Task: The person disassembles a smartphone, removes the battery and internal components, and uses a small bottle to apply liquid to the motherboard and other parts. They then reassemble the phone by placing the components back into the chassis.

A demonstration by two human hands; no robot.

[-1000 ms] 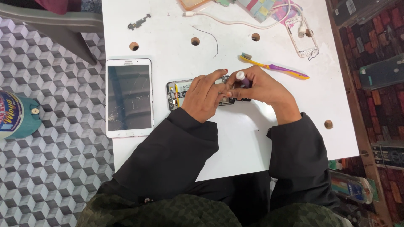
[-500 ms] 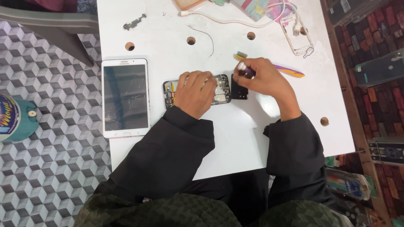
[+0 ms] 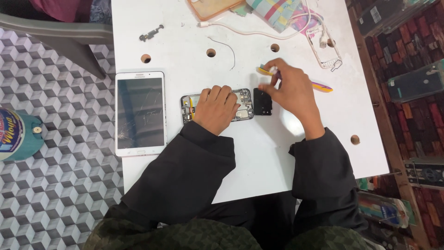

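Since a moment ago, right hand [image 3: 289,90] lifts off the small black cover piece [image 3: 262,101], pinching a yellow-purple toothbrush [image 3: 319,85]. Left hand [image 3: 216,107] lies flat, pinning the opened, backless phone [image 3: 244,104] mid-table; cover off, internals untouched.

a white tablet [image 3: 140,113] with a cracked dark screen lies flat near the left edge of the white desk [image 3: 286,153]. a small dark metal part [image 3: 151,33] sits at the far left. a thin bent wire [image 3: 226,48] lies between two round holes. a pale cable [image 3: 259,31] runs beside a striped cloth [image 3: 273,10]. a teal cap [image 3: 18,134] rests on the patterned floor [image 3: 60,194].
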